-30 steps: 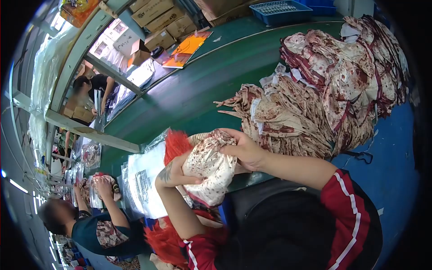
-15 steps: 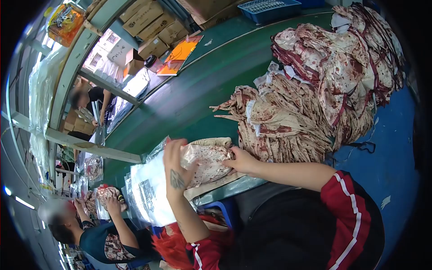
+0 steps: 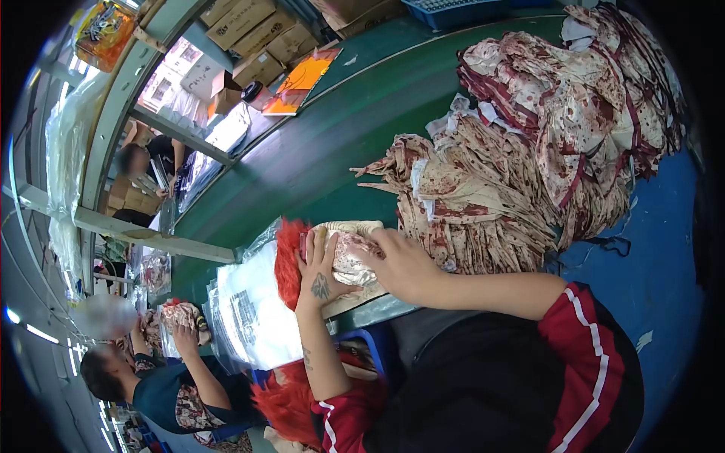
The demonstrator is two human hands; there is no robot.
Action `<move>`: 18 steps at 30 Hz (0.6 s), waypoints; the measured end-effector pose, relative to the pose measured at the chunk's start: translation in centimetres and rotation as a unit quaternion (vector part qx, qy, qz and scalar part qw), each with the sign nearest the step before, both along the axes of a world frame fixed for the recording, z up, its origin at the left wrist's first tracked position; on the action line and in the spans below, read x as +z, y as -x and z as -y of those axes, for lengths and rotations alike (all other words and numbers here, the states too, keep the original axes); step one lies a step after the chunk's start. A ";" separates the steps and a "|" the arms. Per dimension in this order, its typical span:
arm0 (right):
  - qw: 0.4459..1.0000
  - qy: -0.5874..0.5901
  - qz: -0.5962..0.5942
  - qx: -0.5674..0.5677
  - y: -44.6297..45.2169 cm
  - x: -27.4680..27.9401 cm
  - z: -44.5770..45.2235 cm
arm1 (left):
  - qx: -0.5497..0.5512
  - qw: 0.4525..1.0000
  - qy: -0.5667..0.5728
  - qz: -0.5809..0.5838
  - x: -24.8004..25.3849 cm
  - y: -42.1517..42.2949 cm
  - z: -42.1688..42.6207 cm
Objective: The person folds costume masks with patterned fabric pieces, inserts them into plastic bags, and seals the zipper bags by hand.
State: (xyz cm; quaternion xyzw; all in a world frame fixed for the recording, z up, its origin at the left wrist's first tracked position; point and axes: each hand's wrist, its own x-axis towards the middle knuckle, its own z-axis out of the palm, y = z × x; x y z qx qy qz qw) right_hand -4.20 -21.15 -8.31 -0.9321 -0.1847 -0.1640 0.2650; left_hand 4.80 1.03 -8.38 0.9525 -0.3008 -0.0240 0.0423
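Observation:
A folded cream cloth with dark red stains (image 3: 353,255) lies in front of me on the work surface. My left hand (image 3: 320,273) rests across its left part, fingers stretched and thumb apart. A red furry piece (image 3: 290,260) sits beside and partly beneath that hand, at the cloth's left end. With its fingers curled over the cloth's right end, my right hand (image 3: 408,264) grips the material; its fingertips are partly hidden. Clear plastic bags (image 3: 249,309) are stacked just left of the cloth.
Stained garments (image 3: 483,204) pile up to the right, with a taller heap (image 3: 574,98) behind. Below my left forearm is a blue bin (image 3: 381,355) by more red fur (image 3: 287,404). A co-worker (image 3: 162,385) handles stained cloth at left. A grey post (image 3: 155,241) crosses the left side.
A red furry piece now lies at the cloth's left end. My left hand has come down onto the cloth, and my right hand has shifted slightly, curling over the right end.

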 end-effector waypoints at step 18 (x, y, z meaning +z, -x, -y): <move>0.982 0.104 -0.033 0.152 2.4 -0.8 0.2 | -0.027 0.999 -0.030 0.004 5.1 2.4 0.9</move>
